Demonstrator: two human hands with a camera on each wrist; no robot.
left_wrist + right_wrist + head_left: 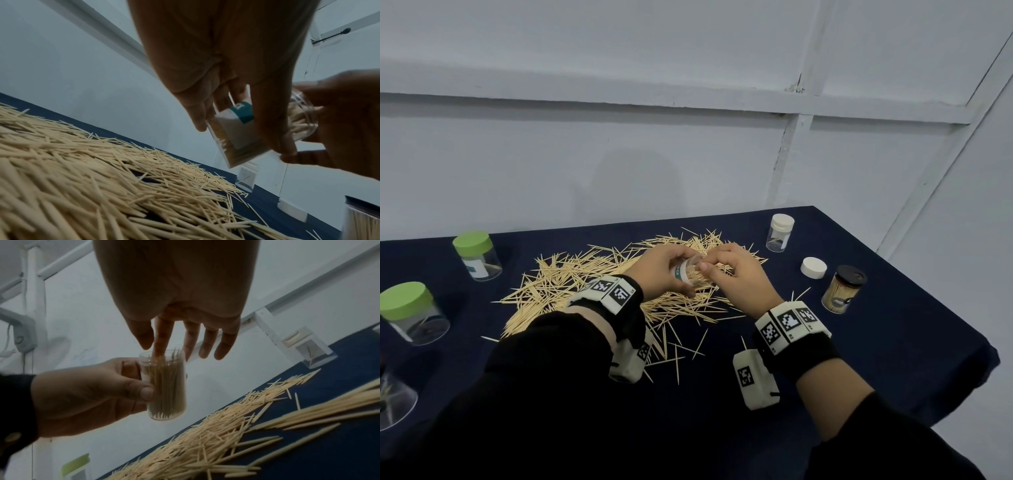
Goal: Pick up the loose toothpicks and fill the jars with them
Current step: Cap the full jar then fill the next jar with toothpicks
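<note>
A clear jar (pixel 691 272) packed with toothpicks is lifted above the pile of loose toothpicks (pixel 585 284) on the dark blue table. My left hand (pixel 654 267) grips the jar round its side, thumb in front. In the right wrist view the jar (pixel 166 386) has no lid and toothpick tips stick out of its mouth. My right hand (pixel 174 296) is at the mouth with the index finger pushed in among the toothpicks; the other fingers are straight and spread. The left wrist view shows the jar's white and teal label (pixel 236 126).
Two green-lidded jars (pixel 477 255) (pixel 412 313) and a lidless clear jar (pixel 393 401) stand at the left. At the right are a white-lidded jar (pixel 780 233), a loose white lid (pixel 813 267) and a full black-lidded jar (pixel 844 289). The table's right edge (pixel 935 281) is near.
</note>
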